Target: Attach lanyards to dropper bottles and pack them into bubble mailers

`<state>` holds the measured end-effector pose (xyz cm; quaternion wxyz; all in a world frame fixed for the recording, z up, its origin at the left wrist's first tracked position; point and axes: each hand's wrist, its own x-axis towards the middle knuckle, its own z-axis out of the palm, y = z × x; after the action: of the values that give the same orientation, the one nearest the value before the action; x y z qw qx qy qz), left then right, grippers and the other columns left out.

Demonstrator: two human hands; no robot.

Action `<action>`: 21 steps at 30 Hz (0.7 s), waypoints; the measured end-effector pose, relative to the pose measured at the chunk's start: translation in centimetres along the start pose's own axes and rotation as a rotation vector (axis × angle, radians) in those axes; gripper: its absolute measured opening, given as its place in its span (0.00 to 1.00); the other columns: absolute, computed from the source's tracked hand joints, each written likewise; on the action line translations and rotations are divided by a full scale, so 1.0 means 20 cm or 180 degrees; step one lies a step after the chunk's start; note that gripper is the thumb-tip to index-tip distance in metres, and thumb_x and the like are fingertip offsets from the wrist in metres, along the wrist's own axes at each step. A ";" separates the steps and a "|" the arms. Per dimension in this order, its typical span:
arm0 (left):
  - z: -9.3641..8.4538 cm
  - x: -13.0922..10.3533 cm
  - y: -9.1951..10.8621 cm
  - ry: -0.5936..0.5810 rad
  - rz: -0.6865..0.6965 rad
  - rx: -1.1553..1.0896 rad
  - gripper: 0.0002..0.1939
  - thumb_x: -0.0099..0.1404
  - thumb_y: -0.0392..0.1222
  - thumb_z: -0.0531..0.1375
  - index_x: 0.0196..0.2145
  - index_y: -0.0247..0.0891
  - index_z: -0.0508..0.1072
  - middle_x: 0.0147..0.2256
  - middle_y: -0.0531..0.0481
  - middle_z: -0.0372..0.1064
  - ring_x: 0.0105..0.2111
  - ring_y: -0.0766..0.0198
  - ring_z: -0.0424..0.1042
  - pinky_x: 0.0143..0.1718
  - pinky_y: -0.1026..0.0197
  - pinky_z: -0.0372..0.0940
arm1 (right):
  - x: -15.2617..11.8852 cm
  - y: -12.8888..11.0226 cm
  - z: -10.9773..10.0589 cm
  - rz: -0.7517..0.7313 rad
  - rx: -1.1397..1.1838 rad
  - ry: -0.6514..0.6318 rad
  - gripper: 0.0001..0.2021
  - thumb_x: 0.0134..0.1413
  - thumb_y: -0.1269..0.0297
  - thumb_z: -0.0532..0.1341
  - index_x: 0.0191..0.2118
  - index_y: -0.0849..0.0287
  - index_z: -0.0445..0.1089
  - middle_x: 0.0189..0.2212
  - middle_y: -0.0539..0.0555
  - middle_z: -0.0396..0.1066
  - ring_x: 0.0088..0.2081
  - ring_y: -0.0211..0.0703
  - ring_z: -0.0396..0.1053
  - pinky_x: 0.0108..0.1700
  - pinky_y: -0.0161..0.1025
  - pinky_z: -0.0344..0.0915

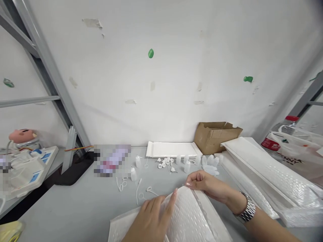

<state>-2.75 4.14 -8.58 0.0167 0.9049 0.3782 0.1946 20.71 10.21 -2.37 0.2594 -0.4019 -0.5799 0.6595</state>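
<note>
A white bubble mailer (189,211) lies at the near edge of the desk, in front of me. My right hand (204,184) pinches its far edge between thumb and fingers; a metal-band watch is on that wrist. Over the mailer's left side is my left hand (155,215), thumb stretched along the bubbled surface and fingers bent, their tips mostly hidden. Another white padded panel (123,223) shows beneath the left hand; whether it belongs to the same mailer I cannot tell. Just beyond the hands lie white looped strips (151,191).
Small white bottles (133,174) and several white caps (165,162) stand farther back. A flat white mailer (174,149) and an open cardboard box (215,137) rest against the wall. More bubble mailers (272,171) are stacked at right, beside a plastic bag (295,151).
</note>
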 end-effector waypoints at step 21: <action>-0.25 0.11 0.10 -0.0908 -0.1789 -0.0688 0.43 0.49 0.53 0.57 0.60 0.34 0.51 0.51 0.36 0.61 0.53 0.45 0.59 0.52 0.45 0.55 | -0.02 -0.05 0.01 -0.1885 -0.1640 0.2824 0.11 0.55 0.56 0.55 0.29 0.57 0.68 0.25 0.50 0.63 0.29 0.41 0.62 0.32 0.37 0.59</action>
<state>-1.85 3.64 -2.83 0.2184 0.7763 0.5839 0.0928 20.68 9.96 -1.38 0.5441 -0.5104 -0.6450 0.1659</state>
